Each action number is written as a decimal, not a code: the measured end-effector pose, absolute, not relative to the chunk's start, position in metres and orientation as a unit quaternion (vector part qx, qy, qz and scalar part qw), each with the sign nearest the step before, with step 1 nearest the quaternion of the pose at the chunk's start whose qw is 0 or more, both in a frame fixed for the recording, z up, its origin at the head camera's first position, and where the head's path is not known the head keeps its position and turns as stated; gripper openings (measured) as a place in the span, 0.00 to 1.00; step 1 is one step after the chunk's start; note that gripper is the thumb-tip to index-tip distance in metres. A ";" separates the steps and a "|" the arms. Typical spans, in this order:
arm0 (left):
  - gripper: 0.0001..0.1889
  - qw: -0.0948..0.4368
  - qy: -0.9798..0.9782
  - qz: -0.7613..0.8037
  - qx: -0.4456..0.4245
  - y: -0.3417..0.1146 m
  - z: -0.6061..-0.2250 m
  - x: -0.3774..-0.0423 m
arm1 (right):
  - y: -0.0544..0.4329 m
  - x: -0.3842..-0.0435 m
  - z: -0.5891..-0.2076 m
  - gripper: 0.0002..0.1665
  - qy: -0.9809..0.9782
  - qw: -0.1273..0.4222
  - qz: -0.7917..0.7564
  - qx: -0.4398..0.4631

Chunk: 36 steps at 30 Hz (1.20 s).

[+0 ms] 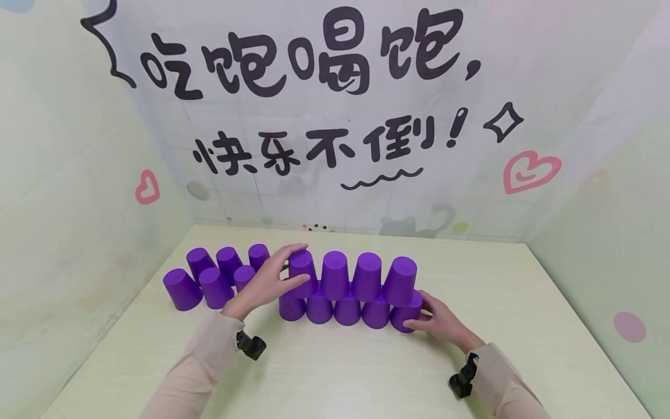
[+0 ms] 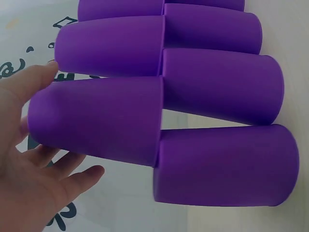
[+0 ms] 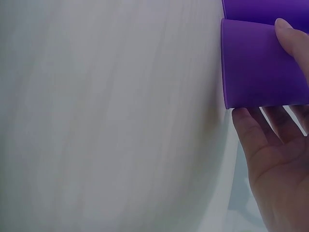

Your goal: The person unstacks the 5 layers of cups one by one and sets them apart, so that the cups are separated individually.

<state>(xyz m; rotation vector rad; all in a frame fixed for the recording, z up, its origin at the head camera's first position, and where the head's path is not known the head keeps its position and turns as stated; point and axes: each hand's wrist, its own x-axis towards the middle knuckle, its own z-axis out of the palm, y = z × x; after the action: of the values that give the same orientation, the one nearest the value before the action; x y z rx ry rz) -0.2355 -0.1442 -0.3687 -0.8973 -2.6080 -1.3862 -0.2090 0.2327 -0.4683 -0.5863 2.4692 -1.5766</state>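
Several upside-down purple cups (image 1: 347,311) stand in a row, and a second row of cups (image 1: 369,273) sits on top, each bridging two below. My left hand (image 1: 267,282) holds the leftmost upper cup (image 1: 302,269), thumb at the front and fingers behind. In the left wrist view this cup (image 2: 96,118) has its rim on the cups beneath. My right hand (image 1: 442,322) holds the rightmost lower cup (image 1: 402,319) from its outer side. The right wrist view has the thumb on one side of that cup (image 3: 260,65) and the fingertips on the opposite side.
To the left stand several more upside-down purple cups (image 1: 216,288), partly covered by my left hand. They share the pale wooden table (image 1: 340,372). Printed wall panels (image 1: 335,203) enclose the table at the back and both sides.
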 end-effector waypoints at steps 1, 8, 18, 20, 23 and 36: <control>0.31 0.025 -0.843 -0.454 -0.287 -0.144 -0.370 -0.235 | 0.233 -0.209 -0.468 0.35 0.824 0.077 -0.526 -0.196; 0.30 0.014 -0.832 -0.481 -0.274 -0.142 -0.379 -0.237 | 0.233 -0.209 -0.468 0.35 0.824 0.079 -0.526 -0.195; 0.30 0.011 -0.826 -0.495 -0.268 -0.141 -0.383 -0.236 | 0.233 -0.208 -0.468 0.34 0.823 0.073 -0.528 -0.198; 0.30 0.013 -0.827 -0.495 -0.267 -0.141 -0.384 -0.236 | 0.233 -0.209 -0.468 0.35 0.823 0.073 -0.528 -0.199; 0.30 0.017 -0.825 -0.496 -0.269 -0.142 -0.385 -0.236 | 0.234 -0.210 -0.469 0.35 0.823 0.072 -0.527 -0.199; 0.30 0.047 -0.830 -0.493 -0.257 -0.149 -0.375 -0.236 | 0.234 -0.210 -0.471 0.35 0.825 0.073 -0.525 -0.199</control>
<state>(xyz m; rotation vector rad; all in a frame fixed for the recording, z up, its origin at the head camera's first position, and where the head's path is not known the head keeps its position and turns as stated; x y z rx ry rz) -0.2357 -0.1490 -0.3745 -0.7844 -2.5317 -1.5044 -0.2102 0.2341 -0.4712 -0.5982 2.4772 -1.5759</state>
